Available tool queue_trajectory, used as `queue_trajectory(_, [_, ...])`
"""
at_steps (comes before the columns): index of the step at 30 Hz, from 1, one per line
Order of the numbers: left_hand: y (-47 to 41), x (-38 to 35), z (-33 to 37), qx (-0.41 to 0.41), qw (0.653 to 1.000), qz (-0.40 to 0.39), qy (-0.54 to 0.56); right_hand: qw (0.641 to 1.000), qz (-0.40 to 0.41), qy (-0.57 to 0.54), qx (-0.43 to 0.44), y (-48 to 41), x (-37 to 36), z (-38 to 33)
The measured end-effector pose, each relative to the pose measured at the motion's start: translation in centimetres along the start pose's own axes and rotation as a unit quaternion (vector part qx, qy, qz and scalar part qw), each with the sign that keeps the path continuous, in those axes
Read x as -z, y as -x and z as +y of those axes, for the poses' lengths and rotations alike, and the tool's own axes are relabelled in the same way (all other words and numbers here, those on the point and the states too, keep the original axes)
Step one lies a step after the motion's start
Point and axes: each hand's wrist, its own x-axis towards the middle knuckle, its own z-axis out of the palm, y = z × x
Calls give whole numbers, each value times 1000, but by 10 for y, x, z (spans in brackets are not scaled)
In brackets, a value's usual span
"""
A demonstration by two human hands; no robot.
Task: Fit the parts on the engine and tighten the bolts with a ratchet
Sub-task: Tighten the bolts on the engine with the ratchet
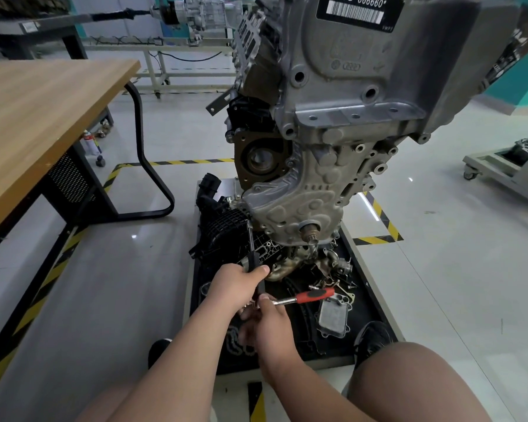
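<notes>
Rough, dull grey cast metal on the engine (348, 123). The ratchet (306, 296) gleams chrome, grip red and black plastic. Matt black handle on the driver (253, 259). The manifold (221, 222): black ribbed plastic. Smooth wood-grain table (43, 123), glossy reflective floor (445, 269).

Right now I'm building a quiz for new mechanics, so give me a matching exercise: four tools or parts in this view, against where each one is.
Things:
1. black-handled long driver
2. red-and-black-handled ratchet
3. silver rectangular metal block
4. black-and-white barcode label

Places:
A. lying on the black tray
B. stuck on the grey engine casing
C. gripped by the left hand
D. held at its head end by the right hand

Pairs: 1-C, 2-D, 3-A, 4-B.
</notes>
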Motion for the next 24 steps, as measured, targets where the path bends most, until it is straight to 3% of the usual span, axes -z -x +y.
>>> queue_trajectory(4, [4,-1,1,5,999,-30,26,972,-51,-196,-117,0,0,-7])
queue_trajectory(7, [4,-1,2,3,999,-25,24,952,-65,-263,-143,-1,0,-10])
queue_trajectory(15, [6,0,0,-13,1000,-13,18,951,-65,-249,-170,4,-4,-15])
queue_trajectory(24, [4,-2,0,-35,999,5,-9,988,-29,-126,-90,1,-3,-5])
